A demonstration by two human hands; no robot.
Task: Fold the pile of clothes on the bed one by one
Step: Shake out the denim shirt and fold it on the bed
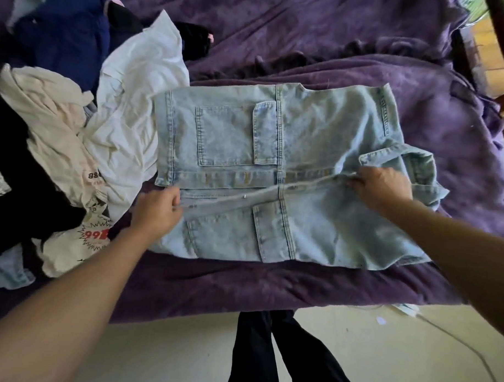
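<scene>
One pair of light-blue jeans (318, 130), apparently doubled over on itself, lies flat on the bed's purple blanket (307, 35), long axis running left to right. The left hand (158, 213) pinches a folded edge at its left end, and the right hand (383, 188) pinches the same edge further right. One unsorted pile of clothes (61, 144) touches the jeans' left side. Below is pale floor (168, 353).

The purple-covered bed (336, 31) carries a pale denim garment (318, 130) spread flat; touching its left edge, a white shirt (140, 81); farther left, a pile of clothes (56, 127).
</scene>
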